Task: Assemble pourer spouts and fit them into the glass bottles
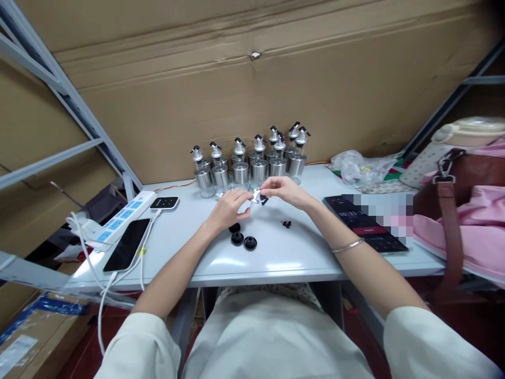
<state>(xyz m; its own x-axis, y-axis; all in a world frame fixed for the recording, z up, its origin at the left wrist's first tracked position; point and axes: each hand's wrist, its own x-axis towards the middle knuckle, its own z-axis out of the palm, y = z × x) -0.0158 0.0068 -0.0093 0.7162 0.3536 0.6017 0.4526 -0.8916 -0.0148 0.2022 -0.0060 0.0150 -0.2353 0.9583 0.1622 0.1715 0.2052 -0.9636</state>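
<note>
Pale piece [256,196]: between your hands. Right hand [282,190]: fingertips pinched on its right end. Left hand [230,209]: half-curled, index at the piece, thumb apart; hold unclear. An uneven pinch might drop it. Black caps [250,242], your side of the left hand; black bits [287,225], your side of the right: sweeping might scatter them.

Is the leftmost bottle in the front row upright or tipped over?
Upright: the bottle stands base-down on the table, with its silver spout at the top.
</note>
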